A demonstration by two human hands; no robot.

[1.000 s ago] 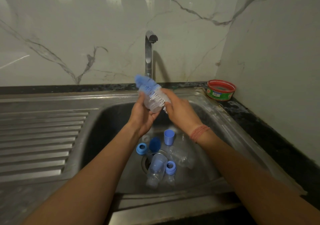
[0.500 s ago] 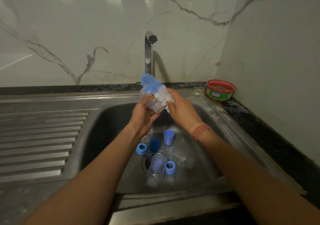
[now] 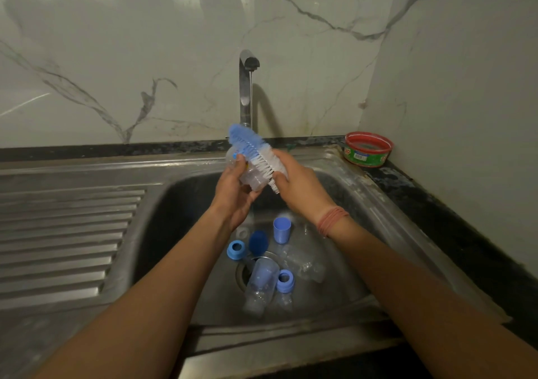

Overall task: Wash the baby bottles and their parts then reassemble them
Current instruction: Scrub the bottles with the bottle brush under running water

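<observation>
Nearest, low in the frame, the steel surface's front edge and the sink (image 3: 378,192) basin hold the waiting parts. A clear bottle (image 3: 260,285) lies over the drain with a blue ring (image 3: 284,280) touching its right side. A second ring (image 3: 236,249) and a dark blue piece (image 3: 258,241) sit just above. A blue cap (image 3: 281,229) stands upright further back, and another clear bottle (image 3: 304,263) lies to its right.

Above these, mid-frame, both hands work together. The left hand (image 3: 233,195) has its fingers curled round a clear bottle (image 3: 251,179), held tilted, its long axis running from upper left to lower right. The right hand (image 3: 300,186) pinches a brush (image 3: 256,154) at its lower right end. The brush lies along the bottle's upper side, bristles touching it, blue tip pointing to the upper left. The two long axes run nearly parallel, so a scrubbing stroke would probably slide along the bottle's length, with the left hand turning it.

Behind the hands, the tap (image 3: 247,87) runs a thin stream of water. A red tub (image 3: 368,149) stands at the right on the dark ledge.
</observation>
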